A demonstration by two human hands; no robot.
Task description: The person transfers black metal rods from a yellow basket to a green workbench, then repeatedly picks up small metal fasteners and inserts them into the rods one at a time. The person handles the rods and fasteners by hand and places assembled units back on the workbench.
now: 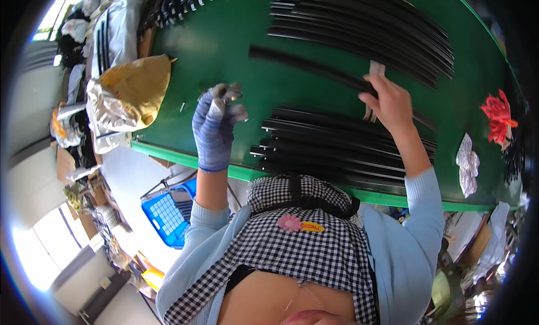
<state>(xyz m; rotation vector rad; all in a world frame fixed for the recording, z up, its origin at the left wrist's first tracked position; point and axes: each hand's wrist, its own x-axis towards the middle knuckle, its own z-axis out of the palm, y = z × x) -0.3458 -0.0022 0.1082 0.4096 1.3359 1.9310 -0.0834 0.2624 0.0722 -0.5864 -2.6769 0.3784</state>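
My right hand (390, 100), bare, is closed around a long black strip (303, 61). The strip slants across the table between two groups of similar black strips, its free end pointing left. A pale band (377, 69) crosses beneath this strip and is partly covered by my fingers. On the left, my left hand (213, 123) wears a blue knitted glove with grey fingertips. Its fingers are curled in above the table, apart from the strip's end; what they hold, if anything, is too small to make out.
Black strips lie bundled at the far side (359, 33) and near edge (337, 142) of the green table (213, 50). A tan-and-silver bag (135, 94) sits left; red material (497, 117) and a crumpled whitish wrapper (467, 165) lie right. A blue crate (165, 215) stands below.
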